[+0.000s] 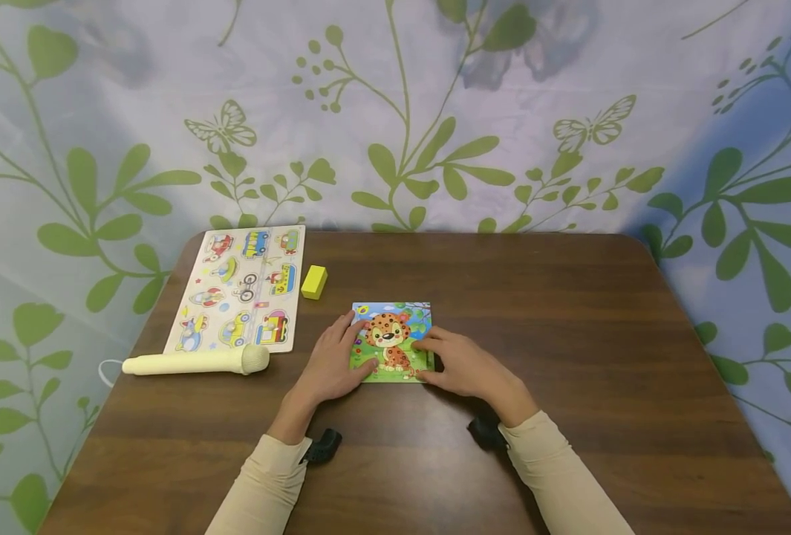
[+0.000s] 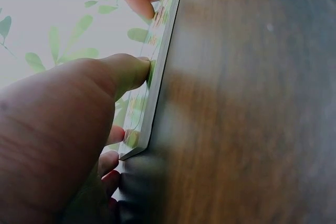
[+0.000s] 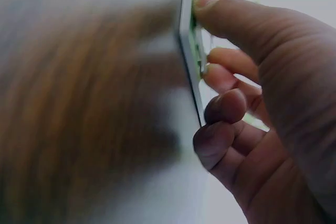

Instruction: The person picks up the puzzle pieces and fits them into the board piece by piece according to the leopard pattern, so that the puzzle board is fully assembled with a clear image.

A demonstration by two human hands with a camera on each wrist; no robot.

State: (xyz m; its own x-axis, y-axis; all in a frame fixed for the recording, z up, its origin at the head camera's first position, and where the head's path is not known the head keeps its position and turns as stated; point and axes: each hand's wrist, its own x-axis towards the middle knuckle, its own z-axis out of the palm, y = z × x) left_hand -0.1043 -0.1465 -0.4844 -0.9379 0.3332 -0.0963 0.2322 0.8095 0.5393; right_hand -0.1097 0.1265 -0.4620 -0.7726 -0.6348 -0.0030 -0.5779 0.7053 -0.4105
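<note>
A square picture puzzle [image 1: 392,359] showing a spotted leopard cub lies on the brown table between both hands. My left hand [image 1: 330,364] rests at its left side, the thumb on the picture near the lower edge and the other fingers along the left border. At the right side, my right hand [image 1: 465,362] has thumb and bent fingers around a green-edged puzzle piece [image 3: 200,51], which looks slightly raised in the right wrist view. The left wrist view shows the left thumb [image 2: 128,72] pressing on the puzzle's face. The fingers hide part of its right border.
A vehicle peg puzzle board [image 1: 235,293] lies at the back left. Beside it stands a yellow block [image 1: 314,282]. A cream microphone [image 1: 194,362] with a white loop lies across the board's front edge. A patterned cloth [image 1: 435,111] hangs behind the table [image 1: 569,312].
</note>
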